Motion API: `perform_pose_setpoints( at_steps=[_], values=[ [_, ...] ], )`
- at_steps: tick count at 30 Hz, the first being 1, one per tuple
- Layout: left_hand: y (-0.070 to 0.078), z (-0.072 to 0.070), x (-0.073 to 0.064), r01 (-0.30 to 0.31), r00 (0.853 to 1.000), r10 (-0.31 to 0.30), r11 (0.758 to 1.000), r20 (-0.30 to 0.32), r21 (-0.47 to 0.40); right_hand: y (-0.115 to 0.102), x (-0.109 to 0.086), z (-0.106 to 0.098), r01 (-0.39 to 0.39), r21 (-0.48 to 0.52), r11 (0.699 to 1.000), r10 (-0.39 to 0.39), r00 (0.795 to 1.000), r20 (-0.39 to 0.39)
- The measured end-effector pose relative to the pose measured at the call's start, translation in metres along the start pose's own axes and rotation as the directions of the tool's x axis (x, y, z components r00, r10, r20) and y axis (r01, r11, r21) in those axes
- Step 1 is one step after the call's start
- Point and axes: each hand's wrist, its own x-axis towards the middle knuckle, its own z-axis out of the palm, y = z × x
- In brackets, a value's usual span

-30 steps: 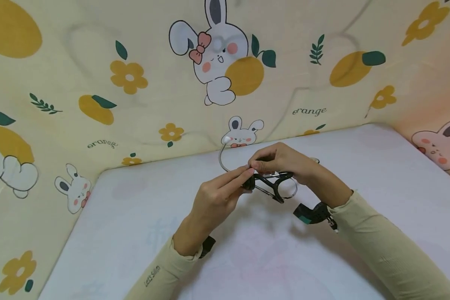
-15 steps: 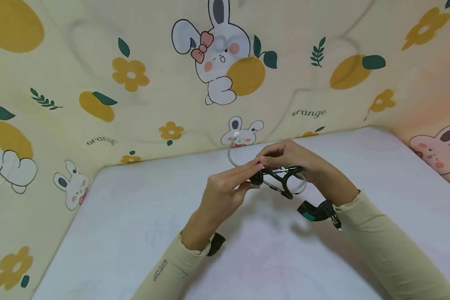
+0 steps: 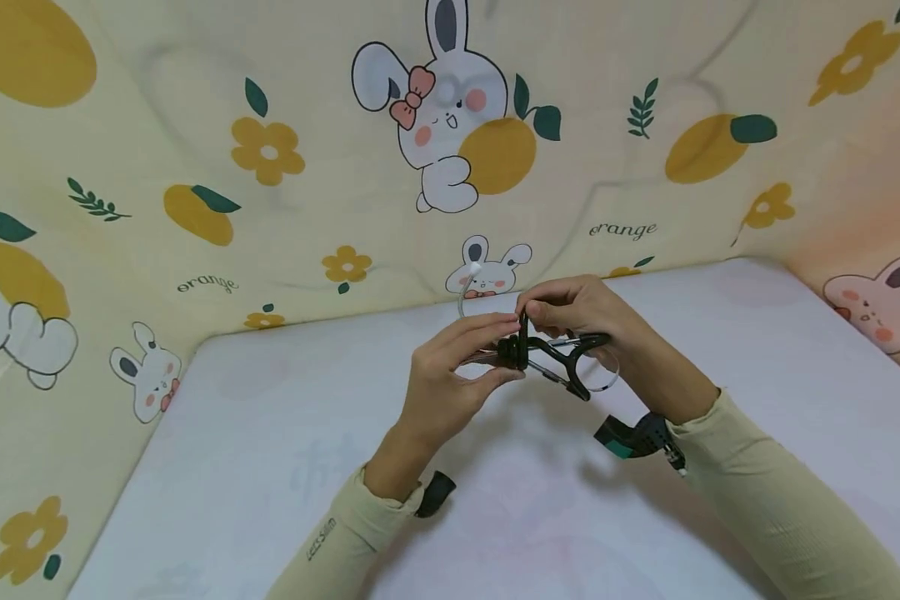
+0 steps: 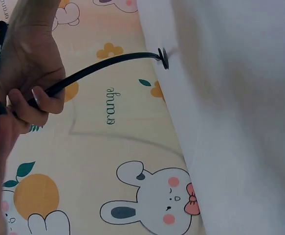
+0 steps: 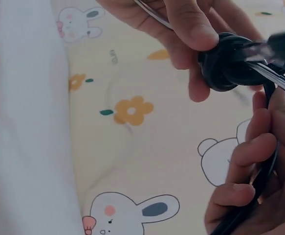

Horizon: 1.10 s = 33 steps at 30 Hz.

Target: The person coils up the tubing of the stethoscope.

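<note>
A stethoscope is held in the air by both hands. Its black tubing is wound into a tight coil (image 5: 223,61) around the metal ear tubes, and the black Y-shaped part (image 3: 572,360) sticks out to the right. My left hand (image 3: 446,367) holds the coil, thumb below and fingers above. My right hand (image 3: 588,315) grips the loose length of tubing (image 4: 108,62), with several fingers curled round it. That length runs on to a small dark disc-like end (image 4: 163,58) in the left wrist view. One thin ear tube (image 3: 462,302) points up behind the left hand.
A white table surface (image 3: 307,467) lies below the hands. Behind it rises a cream cloth backdrop (image 3: 390,225) printed with rabbits, oranges and flowers. Dark camera mounts (image 3: 637,437) are strapped to both wrists, over beige sleeves (image 3: 780,492).
Both hands have shifted slightly right with the stethoscope. The left fingers have spread off the coil, baring more of it, and a strand of tubing now stands up from it to the right fingertips.
</note>
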Motion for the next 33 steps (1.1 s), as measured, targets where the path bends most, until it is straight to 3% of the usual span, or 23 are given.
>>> perform_pose_setpoints(
  at_steps=[2,3,6,8,9,11,13,14,16,18,20,23,26,29,33],
  values=[
    [0.002,0.001,-0.002,0.129,0.992,-0.128,0.989,0.020,-0.072,0.000,-0.001,0.000,0.030,-0.002,1.000,-0.030,1.000,-0.011],
    [0.002,0.001,-0.002,0.197,0.980,-0.194,0.975,0.038,-0.103,0.000,-0.002,0.000,0.034,-0.003,0.999,-0.034,0.999,-0.016],
    [0.003,0.002,-0.004,0.365,0.928,-0.350,0.923,0.126,-0.119,-0.002,-0.003,0.001,0.036,-0.011,0.999,-0.036,0.999,-0.025],
    [0.004,0.002,-0.005,0.413,0.901,-0.394,0.908,0.182,-0.078,-0.003,-0.003,0.001,0.033,-0.025,0.999,-0.034,0.999,-0.026],
    [0.004,0.002,-0.005,0.406,0.899,-0.390,0.913,0.200,-0.043,-0.003,-0.003,0.002,0.037,-0.030,0.999,-0.038,0.999,-0.027],
    [0.005,0.001,-0.005,0.329,0.919,-0.332,0.943,0.213,0.051,-0.002,-0.003,0.002,0.048,-0.036,0.998,-0.049,0.998,-0.031],
    [0.005,-0.001,-0.004,0.176,0.957,-0.205,0.973,0.204,0.150,0.000,-0.002,0.002,0.038,-0.028,0.999,-0.039,0.999,-0.038],
    [0.005,-0.002,-0.003,0.087,0.972,-0.130,0.972,0.196,0.216,0.001,-0.001,0.002,0.032,-0.020,0.999,-0.033,0.999,-0.041],
    [0.004,-0.004,-0.002,-0.090,0.981,0.023,0.931,0.190,0.353,0.002,-0.001,0.003,0.013,-0.016,1.000,-0.014,0.999,-0.049],
    [0.003,-0.005,-0.002,-0.223,0.969,0.146,0.864,0.199,0.451,0.002,-0.001,0.003,0.000,-0.021,1.000,-0.001,0.999,-0.050],
    [0.002,-0.004,-0.002,-0.291,0.955,0.213,0.807,0.206,0.514,0.002,-0.001,0.004,-0.005,-0.025,1.000,0.004,0.999,-0.048],
    [0.001,-0.003,-0.002,-0.339,0.941,0.278,0.768,0.194,0.544,0.002,-0.001,0.004,-0.014,-0.032,0.999,0.013,0.999,-0.036],
    [0.000,-0.003,-0.002,-0.354,0.934,0.319,0.763,0.162,0.541,0.004,0.001,0.004,-0.032,-0.030,0.999,0.032,0.999,-0.013],
    [0.000,-0.004,-0.001,-0.329,0.942,0.318,0.801,0.111,0.500,0.006,0.004,0.005,-0.034,-0.052,0.998,0.035,0.999,0.018],
    [0.001,-0.007,0.001,-0.255,0.964,0.263,0.858,0.045,0.446,0.010,0.007,0.007,-0.051,-0.128,0.991,0.052,0.999,0.005]
  ],
)
